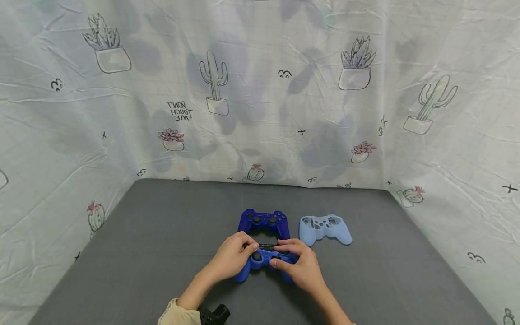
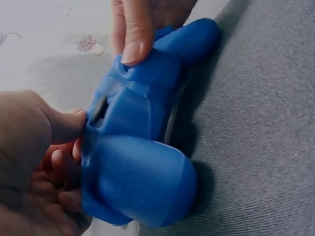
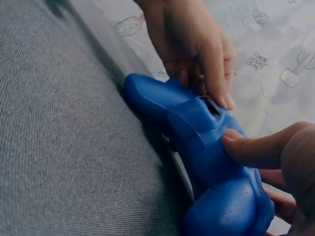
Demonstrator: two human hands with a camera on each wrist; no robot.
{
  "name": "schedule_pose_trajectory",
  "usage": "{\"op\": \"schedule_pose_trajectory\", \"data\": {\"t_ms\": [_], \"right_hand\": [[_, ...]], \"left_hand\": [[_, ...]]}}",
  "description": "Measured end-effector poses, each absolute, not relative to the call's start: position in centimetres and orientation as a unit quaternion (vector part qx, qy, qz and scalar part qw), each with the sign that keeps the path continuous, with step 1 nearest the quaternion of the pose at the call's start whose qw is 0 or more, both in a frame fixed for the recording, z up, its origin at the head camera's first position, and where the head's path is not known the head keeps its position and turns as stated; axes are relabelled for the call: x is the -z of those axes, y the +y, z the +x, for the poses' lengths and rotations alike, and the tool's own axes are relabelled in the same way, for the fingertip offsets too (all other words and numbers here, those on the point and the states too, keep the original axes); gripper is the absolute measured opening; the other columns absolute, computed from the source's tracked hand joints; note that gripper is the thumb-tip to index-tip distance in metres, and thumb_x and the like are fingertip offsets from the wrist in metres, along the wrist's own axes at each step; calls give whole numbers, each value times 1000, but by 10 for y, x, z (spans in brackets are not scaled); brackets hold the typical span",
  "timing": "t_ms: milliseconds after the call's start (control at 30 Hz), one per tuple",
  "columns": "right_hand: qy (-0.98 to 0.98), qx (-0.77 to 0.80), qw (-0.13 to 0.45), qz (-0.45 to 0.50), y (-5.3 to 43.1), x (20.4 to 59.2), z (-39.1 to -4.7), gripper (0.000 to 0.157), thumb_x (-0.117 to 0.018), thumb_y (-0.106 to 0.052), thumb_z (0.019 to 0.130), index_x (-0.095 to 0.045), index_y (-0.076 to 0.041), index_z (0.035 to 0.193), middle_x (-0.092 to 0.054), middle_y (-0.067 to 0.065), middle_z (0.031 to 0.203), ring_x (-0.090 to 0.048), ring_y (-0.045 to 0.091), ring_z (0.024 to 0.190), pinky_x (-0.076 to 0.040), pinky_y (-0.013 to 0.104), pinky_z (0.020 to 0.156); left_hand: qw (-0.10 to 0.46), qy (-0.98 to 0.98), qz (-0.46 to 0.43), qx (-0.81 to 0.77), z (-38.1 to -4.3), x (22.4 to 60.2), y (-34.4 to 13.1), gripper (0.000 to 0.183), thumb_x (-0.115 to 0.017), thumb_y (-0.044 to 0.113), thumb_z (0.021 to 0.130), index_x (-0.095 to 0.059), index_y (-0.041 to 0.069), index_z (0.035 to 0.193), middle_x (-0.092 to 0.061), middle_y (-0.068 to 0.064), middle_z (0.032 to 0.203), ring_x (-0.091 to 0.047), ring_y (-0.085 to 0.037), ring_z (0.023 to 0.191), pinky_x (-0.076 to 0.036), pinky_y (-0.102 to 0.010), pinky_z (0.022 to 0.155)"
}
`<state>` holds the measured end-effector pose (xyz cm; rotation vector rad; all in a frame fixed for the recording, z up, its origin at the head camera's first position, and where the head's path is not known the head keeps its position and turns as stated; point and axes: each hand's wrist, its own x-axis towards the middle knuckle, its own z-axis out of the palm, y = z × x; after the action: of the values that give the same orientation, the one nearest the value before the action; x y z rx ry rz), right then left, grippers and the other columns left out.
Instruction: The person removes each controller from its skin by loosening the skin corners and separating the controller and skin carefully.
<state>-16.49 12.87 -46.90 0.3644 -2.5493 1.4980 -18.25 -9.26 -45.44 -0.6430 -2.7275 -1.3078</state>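
A game controller in a bright blue silicone cover is held between both hands, low over the grey table. My left hand pinches the cover's upper left edge, thumb beside a dark thumbstick. My right hand grips the right half, its thumb on the front face and the fingers along the far edge. A dark strip of the controller shows past the cover's top edge. In the left wrist view, the cover's rounded handle hangs near the table, and a dark opening shows beside the left thumb.
Just behind the hands lies a dark blue controller without a cover. To its right is an empty light blue silicone cover. White curtains printed with cacti enclose the grey table at the back and sides.
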Motion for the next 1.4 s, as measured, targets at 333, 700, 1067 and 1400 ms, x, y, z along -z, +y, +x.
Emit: {"op": "schedule_pose_trajectory", "data": {"t_ms": [333, 700, 1067, 1400], "right_hand": [[-858, -493, 95, 114, 127, 469, -165, 26, -91, -23, 70, -80, -23, 93, -69, -5, 111, -59, 20, 111, -39, 50, 100], [-866, -480, 97, 101, 125, 466, -165, 26, -92, -22, 68, -79, -24, 90, -69, -4, 110, -60, 20, 110, -40, 50, 98], [-868, -474, 106, 101, 124, 464, -163, 27, -92, -20, 67, -80, -22, 92, -70, -5, 110, -60, 19, 110, -44, 48, 97], [-876, -461, 97, 105, 125, 466, -163, 26, -91, -25, 70, -80, -25, 93, -69, -5, 112, -60, 21, 112, -44, 49, 96]], "left_hand": [[-2, -852, -240, 466, -186, 451, -100, 17, -60, 19, 100, -70, 10, 90, -50, 3, 78, -47, -11, 66, -38, -26, 59], [-38, -824, -285, 488, -190, 446, -108, 15, -61, 17, 100, -71, 13, 88, -53, 5, 80, -48, -11, 68, -39, -25, 61], [-59, -824, -293, 481, -191, 444, -112, 14, -64, 17, 98, -74, 16, 87, -57, 8, 81, -50, -12, 72, -42, -27, 63], [-83, -798, -327, 499, -192, 446, -119, 12, -68, 16, 95, -78, 16, 88, -59, 5, 85, -53, -12, 77, -43, -28, 69]]}}
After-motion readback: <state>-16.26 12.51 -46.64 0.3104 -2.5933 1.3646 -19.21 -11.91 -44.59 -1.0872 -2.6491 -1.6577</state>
